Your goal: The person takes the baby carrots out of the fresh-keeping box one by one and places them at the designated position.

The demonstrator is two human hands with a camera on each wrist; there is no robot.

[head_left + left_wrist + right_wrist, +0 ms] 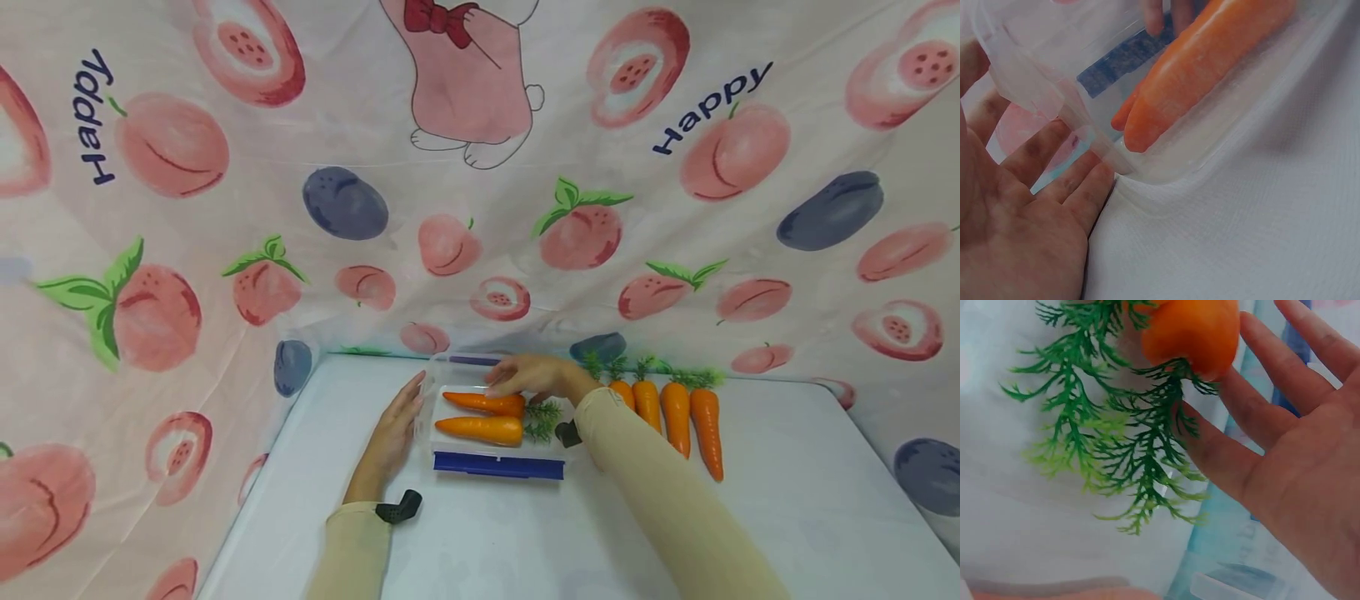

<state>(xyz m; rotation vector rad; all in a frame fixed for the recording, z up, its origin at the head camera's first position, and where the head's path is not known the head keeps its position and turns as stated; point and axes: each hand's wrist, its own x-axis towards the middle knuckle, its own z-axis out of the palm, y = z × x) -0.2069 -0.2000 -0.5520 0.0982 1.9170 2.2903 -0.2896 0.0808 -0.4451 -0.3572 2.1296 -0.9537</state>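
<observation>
A clear plastic box with blue latches holds two orange carrots with green tops, an upper carrot and a lower carrot, lying side by side. At the box's left end is my left hand; in the left wrist view its spread fingers touch the outside of the clear wall. My right hand reaches over the far side of the box, above the upper carrot. The right wrist view shows its extended fingers beside that carrot's thick end, with the leafy top near the thumb.
Several more carrots lie in a row right of the box, partly behind the right forearm. A blue latch flap juts from the box's near side onto the white table. Fruit-printed cloth hangs behind.
</observation>
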